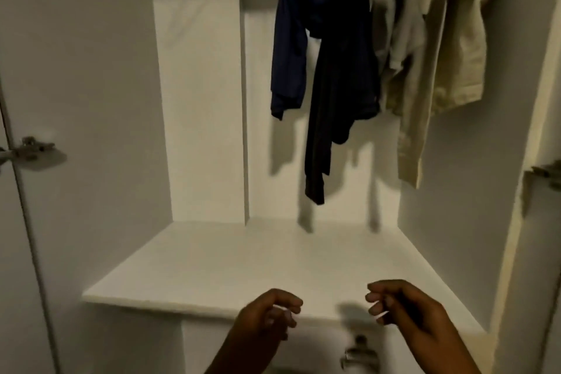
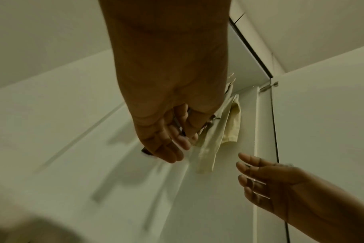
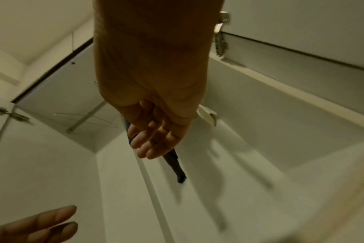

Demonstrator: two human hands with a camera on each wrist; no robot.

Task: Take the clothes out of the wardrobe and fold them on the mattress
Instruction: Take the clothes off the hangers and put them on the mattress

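Three garments hang in the open white wardrobe: a navy one, a black one with a long sleeve dangling, and a beige shirt at the right. Both hands are low in front of the wardrobe's shelf edge, well below the clothes. My left hand has loosely curled fingers and holds nothing. My right hand is likewise loosely curled and holds nothing. The left wrist view shows the beige shirt past my left fingers. In the right wrist view the black sleeve hangs beyond my right fingers.
The wardrobe has a white bottom shelf, a vertical divider and open doors with metal hinges on both sides. A bare wire hanger hangs on the rail at the left. A metal handle sits below the shelf.
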